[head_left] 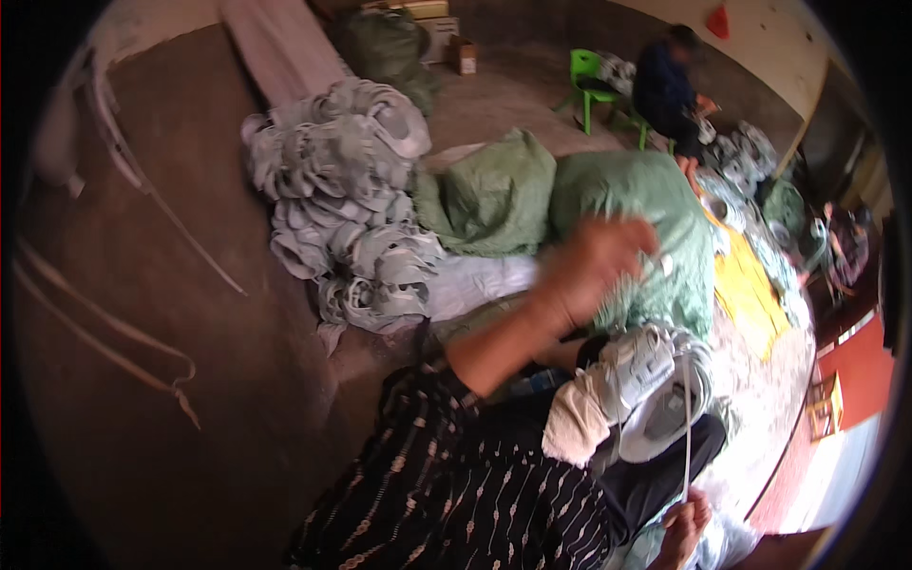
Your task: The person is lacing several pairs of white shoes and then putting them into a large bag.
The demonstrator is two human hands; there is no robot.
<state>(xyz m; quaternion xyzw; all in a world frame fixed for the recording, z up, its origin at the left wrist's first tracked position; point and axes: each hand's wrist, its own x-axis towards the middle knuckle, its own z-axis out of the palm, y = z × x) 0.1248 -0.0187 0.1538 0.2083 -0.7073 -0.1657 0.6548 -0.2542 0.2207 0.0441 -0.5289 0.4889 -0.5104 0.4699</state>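
Note:
My left hand (600, 266) is raised above my lap, in front of a green sack. Motion smears its fingers, so I cannot tell whether it holds anything. Low on the right, my right hand (689, 522) is closed on the end of a narrow white shoelace (687, 446). The lace runs straight up from it across a white-and-grey shoe upper (655, 418). More pale uppers (638, 366) are bunched against it on my lap, by my dark trousers. A cream cloth (577, 418) hangs beside them.
Grey shoe uppers (337, 180) are heaped at the left. Green woven sacks (499, 195) stand ahead of me. A yellow sheet (750, 285) lies to the right. Another person (660, 85) sits at the back near a green chair (586, 81). Loose straps (104, 328) show at far left.

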